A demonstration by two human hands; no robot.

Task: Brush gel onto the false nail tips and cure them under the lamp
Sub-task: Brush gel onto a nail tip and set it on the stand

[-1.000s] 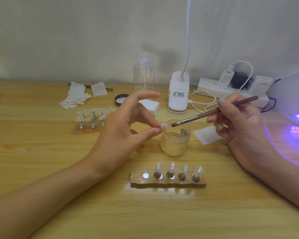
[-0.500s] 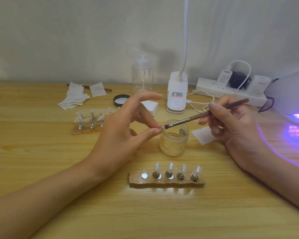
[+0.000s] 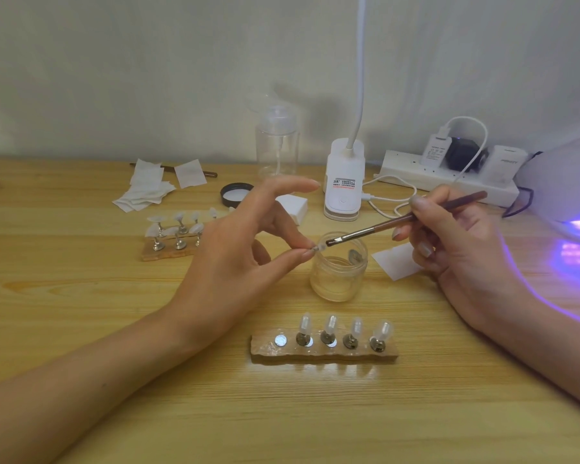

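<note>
My left hand [image 3: 238,256] pinches a small clear nail tip on its metal stand [image 3: 318,248] between thumb and finger, just left of the open gel jar [image 3: 339,277]. My right hand [image 3: 456,242] grips a brown-handled brush [image 3: 406,221]; its bristles touch the pinched tip over the jar's rim. In front, a wooden holder [image 3: 325,351] carries several clear tips on stands, with its leftmost magnet bare. The white curing lamp [image 3: 570,182] glows purple at the far right.
A second wooden holder [image 3: 173,244] with several tips stands at the back left, near loose white wipes [image 3: 144,192] and a black jar lid [image 3: 236,194]. A clear pump bottle [image 3: 277,144], a white desk lamp base [image 3: 344,182] and a power strip [image 3: 449,177] line the wall.
The brush tip moved left and down onto the pinched nail tip, then drew back slightly to the right along it. My left hand stayed put.
</note>
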